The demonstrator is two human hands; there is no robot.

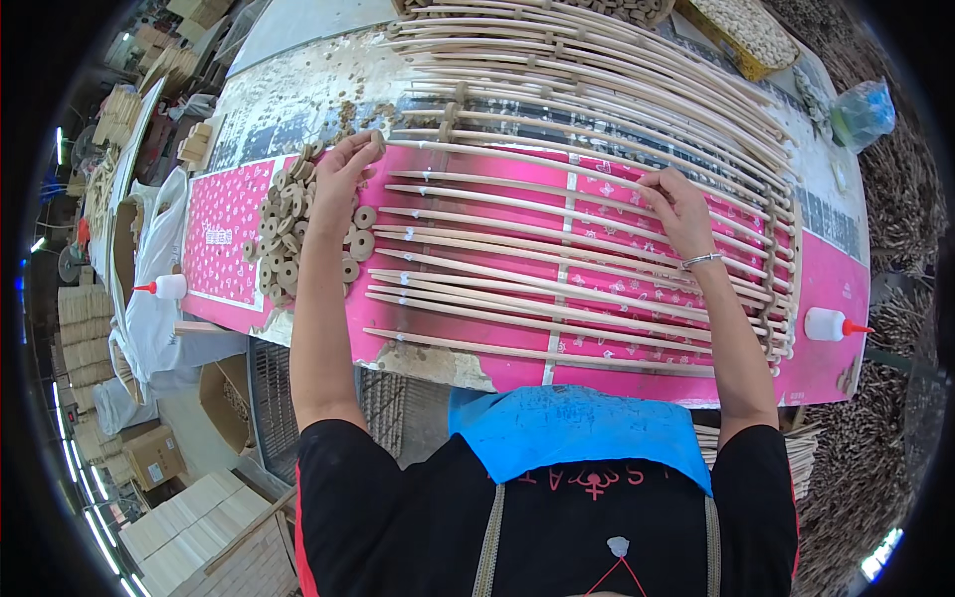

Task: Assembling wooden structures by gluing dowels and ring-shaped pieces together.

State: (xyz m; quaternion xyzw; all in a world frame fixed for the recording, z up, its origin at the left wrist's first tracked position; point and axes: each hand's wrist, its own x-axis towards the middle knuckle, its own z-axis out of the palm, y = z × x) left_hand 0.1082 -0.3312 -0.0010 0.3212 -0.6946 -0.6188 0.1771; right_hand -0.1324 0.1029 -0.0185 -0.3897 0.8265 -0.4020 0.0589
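Observation:
Long pale wooden rods (pixel 477 237) with pointed left ends lie side by side across the pink table cover (pixel 517 371). White dabs show near several of their left ends. My left hand (pixel 345 171) is closed, pinching a small tan wooden disc (pixel 377 143) at the left tip of one rod (pixel 477 149). Below that hand is a pile of tan discs (pixel 286 224) with centre holes. My right hand (pixel 679 209) has its thumb and fingers closed on a rod toward its right part; the fingers partly hide which rod.
More rods (pixel 597 75), some with discs threaded on, lie at the far side. A white bottle with a red tip (pixel 171 287) stands at the left edge, another bottle (pixel 825 324) at the right. Farther right are a yellow-edged tray (pixel 746 35) and a plastic bag (pixel 861 117).

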